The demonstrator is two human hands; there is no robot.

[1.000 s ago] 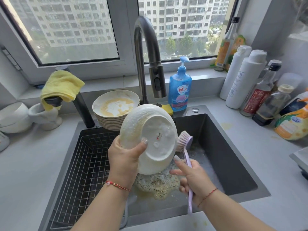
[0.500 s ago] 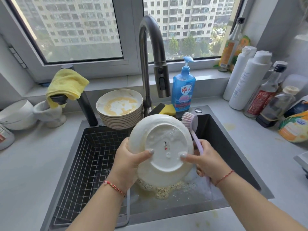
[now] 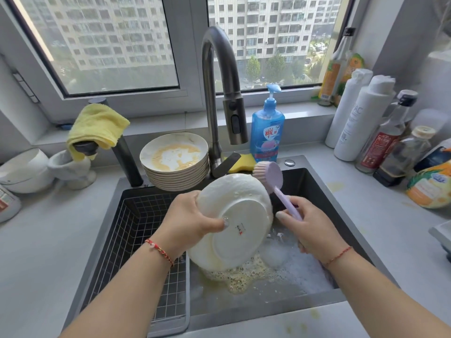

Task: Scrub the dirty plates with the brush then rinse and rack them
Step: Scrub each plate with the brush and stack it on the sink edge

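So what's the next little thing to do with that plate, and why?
Probably sweep the brush across the far face of the plate. The left hand holds the plate tilted over the sink, underside toward the camera, and the right hand has the bristles at its upper rim. The tap is dry.
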